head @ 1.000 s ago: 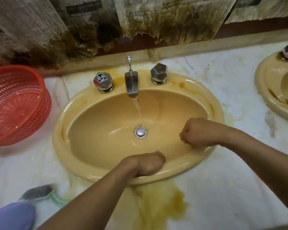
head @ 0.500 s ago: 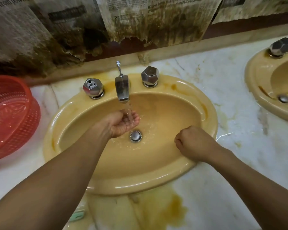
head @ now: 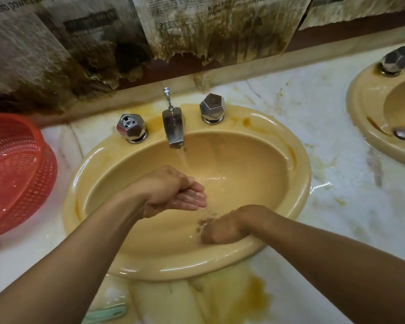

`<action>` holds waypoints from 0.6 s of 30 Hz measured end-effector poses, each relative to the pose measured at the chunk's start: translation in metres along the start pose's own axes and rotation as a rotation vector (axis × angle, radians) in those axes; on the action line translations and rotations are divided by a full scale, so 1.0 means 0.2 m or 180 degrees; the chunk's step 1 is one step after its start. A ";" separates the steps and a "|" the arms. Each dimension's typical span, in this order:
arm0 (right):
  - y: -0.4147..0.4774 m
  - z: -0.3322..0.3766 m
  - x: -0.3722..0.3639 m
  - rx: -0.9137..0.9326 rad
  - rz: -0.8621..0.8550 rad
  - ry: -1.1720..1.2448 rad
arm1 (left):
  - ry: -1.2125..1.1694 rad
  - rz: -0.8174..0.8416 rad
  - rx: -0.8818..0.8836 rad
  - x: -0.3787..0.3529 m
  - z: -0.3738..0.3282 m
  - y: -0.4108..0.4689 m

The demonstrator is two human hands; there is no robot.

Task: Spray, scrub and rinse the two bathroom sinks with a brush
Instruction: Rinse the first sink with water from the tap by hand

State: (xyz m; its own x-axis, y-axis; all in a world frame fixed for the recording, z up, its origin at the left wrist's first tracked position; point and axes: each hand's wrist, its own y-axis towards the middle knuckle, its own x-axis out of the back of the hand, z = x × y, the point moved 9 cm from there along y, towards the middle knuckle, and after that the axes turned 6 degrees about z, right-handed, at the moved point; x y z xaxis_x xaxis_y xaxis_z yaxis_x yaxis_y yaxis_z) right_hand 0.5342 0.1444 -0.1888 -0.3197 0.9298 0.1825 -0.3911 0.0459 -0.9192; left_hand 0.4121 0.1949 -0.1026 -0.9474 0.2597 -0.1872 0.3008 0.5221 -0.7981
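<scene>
Water runs from the chrome tap [head: 173, 127] into the yellow sink [head: 278, 127] in the middle of the view. My left hand [head: 173, 195] hovers over the basin, palm up and cupped, and water spills off its fingertips. My right hand [head: 222, 228] presses against the inner front-right wall of the basin, knuckles up and fingers curled under, holding nothing. The spilled water lands on it. Part of the second yellow sink [head: 365, 127] shows at the right edge. A green brush handle [head: 105, 313] lies on the counter at the bottom left, half hidden by my left arm.
A red plastic basket [head: 17, 174] stands on the marble counter [head: 337, 206] left of the sink. Two faceted chrome knobs [head: 131, 128] [head: 212, 108] flank the tap. Stained, torn newspaper [head: 197, 26] hangs on the wall behind. A yellow stain marks the counter at the sink's front.
My left hand went from the front wall to the stream, cupped water, and now tips it towards my right hand. My right hand slid from the right rim down to the front-right wall.
</scene>
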 end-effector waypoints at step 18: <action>-0.15 -0.23 0.00 -0.0310 0.0043 -0.0886 | -0.2379 0.0011 -0.0210 0.15 -0.10 0.37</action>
State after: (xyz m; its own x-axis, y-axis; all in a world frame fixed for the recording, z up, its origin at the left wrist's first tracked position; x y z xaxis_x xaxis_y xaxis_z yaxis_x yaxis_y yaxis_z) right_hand 0.5863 0.1596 -0.1777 -0.5541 0.7952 0.2463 -0.3047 0.0816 -0.9489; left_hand 0.4075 0.2583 -0.1567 -0.7613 -0.3473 -0.5476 0.2877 0.5759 -0.7652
